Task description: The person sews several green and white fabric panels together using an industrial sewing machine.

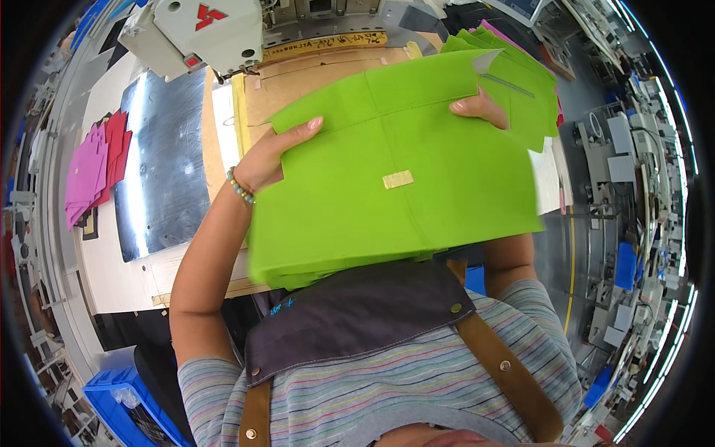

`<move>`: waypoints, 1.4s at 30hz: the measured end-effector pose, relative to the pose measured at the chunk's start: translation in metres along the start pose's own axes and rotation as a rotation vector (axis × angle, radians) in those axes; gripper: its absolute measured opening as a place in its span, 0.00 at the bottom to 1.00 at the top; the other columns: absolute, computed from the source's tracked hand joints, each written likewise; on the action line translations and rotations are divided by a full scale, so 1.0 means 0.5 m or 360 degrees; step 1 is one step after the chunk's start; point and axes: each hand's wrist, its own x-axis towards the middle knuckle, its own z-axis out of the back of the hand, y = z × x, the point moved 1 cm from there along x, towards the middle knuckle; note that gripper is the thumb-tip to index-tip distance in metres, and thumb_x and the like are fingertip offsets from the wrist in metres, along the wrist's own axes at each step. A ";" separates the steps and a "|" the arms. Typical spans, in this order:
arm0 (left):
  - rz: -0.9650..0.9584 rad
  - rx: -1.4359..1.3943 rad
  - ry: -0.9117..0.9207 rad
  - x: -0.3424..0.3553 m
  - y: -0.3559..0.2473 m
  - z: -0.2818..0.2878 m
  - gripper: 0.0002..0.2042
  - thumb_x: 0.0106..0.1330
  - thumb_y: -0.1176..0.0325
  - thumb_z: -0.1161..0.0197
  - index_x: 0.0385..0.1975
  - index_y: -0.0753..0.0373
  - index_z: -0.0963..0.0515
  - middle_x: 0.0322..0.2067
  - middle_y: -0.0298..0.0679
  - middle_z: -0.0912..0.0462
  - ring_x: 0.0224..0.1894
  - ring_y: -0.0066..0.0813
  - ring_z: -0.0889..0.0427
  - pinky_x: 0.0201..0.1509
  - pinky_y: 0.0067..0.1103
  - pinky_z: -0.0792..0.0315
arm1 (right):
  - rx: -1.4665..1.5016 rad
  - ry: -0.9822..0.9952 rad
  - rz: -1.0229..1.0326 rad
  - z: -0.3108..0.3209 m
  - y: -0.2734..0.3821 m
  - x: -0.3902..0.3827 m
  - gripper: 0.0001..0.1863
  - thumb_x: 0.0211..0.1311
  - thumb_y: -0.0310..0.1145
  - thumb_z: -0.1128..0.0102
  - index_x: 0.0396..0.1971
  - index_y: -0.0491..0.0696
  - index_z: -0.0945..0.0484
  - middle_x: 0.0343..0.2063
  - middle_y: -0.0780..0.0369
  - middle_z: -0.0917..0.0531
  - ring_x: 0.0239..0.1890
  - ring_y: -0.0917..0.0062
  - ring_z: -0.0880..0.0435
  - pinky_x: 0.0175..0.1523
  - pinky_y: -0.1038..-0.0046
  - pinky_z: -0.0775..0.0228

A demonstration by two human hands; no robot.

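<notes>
1. The counter [126,283] spreads out beyond the green fabric stack, carrying a brown cardboard template [313,82] and a shiny metal plate [167,164] to the stack's left.
2. The green fabric stack [395,186] is held up in the air between the person's chest and the counter, hiding most of the template behind it. Its long axis runs left to right, tilted a little, with the left end lower.
3. A white sewing machine head [197,33] sits beyond the stack's upper left corner.
4. More green fabric pieces [521,82] lie just behind the stack's upper right corner, touching or nearly touching it.
5. A pile of pink and red fabric pieces [93,167] rests well left of the stack, past the metal plate.
6. The left hand [275,153] is clenched on the stack's upper left edge, thumb on the front face.
7. The right hand [482,108] grips the upper right edge, fingers curled over the top. Both hands sit equally close, one at each end.
8. A small beige tape piece [398,179] is stuck near the stack's middle.
</notes>
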 end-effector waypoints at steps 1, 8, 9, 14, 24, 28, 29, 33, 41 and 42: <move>0.0020 0.0001 0.0011 0.015 0.001 0.003 0.20 0.76 0.60 0.34 0.61 0.65 0.23 0.49 0.39 0.13 0.47 0.29 0.12 0.50 0.25 0.16 | -0.0085 0.0084 0.0023 0.015 -0.006 0.005 0.29 0.62 0.29 0.36 0.65 0.42 0.26 0.53 0.56 0.17 0.51 0.73 0.15 0.58 0.71 0.24; -0.0297 -0.0370 -0.0034 0.064 0.075 0.053 0.14 0.77 0.66 0.37 0.56 0.66 0.22 0.48 0.39 0.13 0.46 0.28 0.11 0.47 0.24 0.15 | -0.0741 0.0055 -0.0123 -0.024 -0.031 0.013 0.32 0.59 0.36 0.27 0.61 0.39 0.24 0.48 0.60 0.15 0.49 0.78 0.16 0.57 0.74 0.25; -0.0319 -0.0474 -0.0084 0.067 0.080 0.054 0.13 0.77 0.66 0.37 0.55 0.66 0.21 0.47 0.39 0.13 0.46 0.28 0.11 0.46 0.24 0.15 | -0.0736 0.0042 -0.0133 -0.039 -0.038 0.012 0.32 0.59 0.36 0.27 0.61 0.39 0.24 0.48 0.60 0.15 0.49 0.78 0.16 0.57 0.74 0.25; -0.0284 -0.0466 -0.0083 0.063 0.088 0.063 0.13 0.78 0.65 0.37 0.55 0.66 0.21 0.47 0.40 0.13 0.45 0.28 0.11 0.46 0.24 0.15 | -0.0576 -0.0218 -0.0095 -0.054 -0.072 0.020 0.29 0.55 0.36 0.23 0.55 0.40 0.21 0.46 0.61 0.13 0.47 0.78 0.15 0.52 0.73 0.21; -0.0184 -0.0480 -0.0060 0.063 0.094 0.089 0.15 0.79 0.63 0.38 0.53 0.70 0.19 0.47 0.42 0.12 0.44 0.28 0.11 0.46 0.23 0.16 | -0.0725 -0.0218 0.0223 -0.097 -0.089 0.033 0.25 0.55 0.31 0.22 0.52 0.40 0.19 0.41 0.61 0.12 0.41 0.78 0.13 0.48 0.73 0.20; -0.0170 -0.0522 -0.0182 0.054 0.083 0.081 0.16 0.79 0.61 0.39 0.53 0.70 0.19 0.46 0.42 0.12 0.43 0.27 0.11 0.44 0.22 0.16 | -0.0768 -0.0347 0.0176 -0.091 -0.094 0.037 0.23 0.57 0.29 0.22 0.51 0.41 0.19 0.42 0.61 0.12 0.44 0.78 0.13 0.50 0.74 0.20; -0.0129 -0.0582 -0.0073 0.050 0.079 0.085 0.16 0.78 0.62 0.38 0.53 0.69 0.19 0.45 0.40 0.11 0.41 0.25 0.11 0.43 0.21 0.17 | -0.0704 -0.0444 0.0103 -0.088 -0.092 0.035 0.22 0.57 0.30 0.22 0.50 0.40 0.19 0.42 0.61 0.12 0.44 0.78 0.12 0.49 0.74 0.19; -0.0296 0.0035 0.0135 0.045 0.075 0.097 0.14 0.75 0.66 0.34 0.54 0.67 0.18 0.41 0.35 0.10 0.38 0.18 0.12 0.40 0.17 0.18 | -0.0507 -0.0451 0.0078 -0.065 -0.089 0.035 0.25 0.56 0.31 0.22 0.53 0.41 0.19 0.43 0.60 0.12 0.43 0.75 0.12 0.49 0.73 0.19; -0.0491 0.0211 -0.0012 0.047 0.075 0.080 0.13 0.74 0.71 0.33 0.55 0.66 0.18 0.44 0.34 0.10 0.40 0.15 0.13 0.44 0.16 0.19 | -0.0546 -0.0483 -0.0001 -0.050 -0.080 0.026 0.24 0.60 0.33 0.23 0.53 0.41 0.20 0.44 0.59 0.12 0.44 0.75 0.12 0.50 0.72 0.19; -0.0488 0.0228 -0.0060 0.045 0.074 0.079 0.14 0.74 0.71 0.34 0.56 0.66 0.19 0.44 0.34 0.10 0.40 0.16 0.13 0.44 0.16 0.19 | -0.0549 -0.0492 0.0000 -0.049 -0.080 0.027 0.24 0.60 0.33 0.23 0.53 0.41 0.20 0.44 0.59 0.12 0.44 0.75 0.12 0.50 0.72 0.19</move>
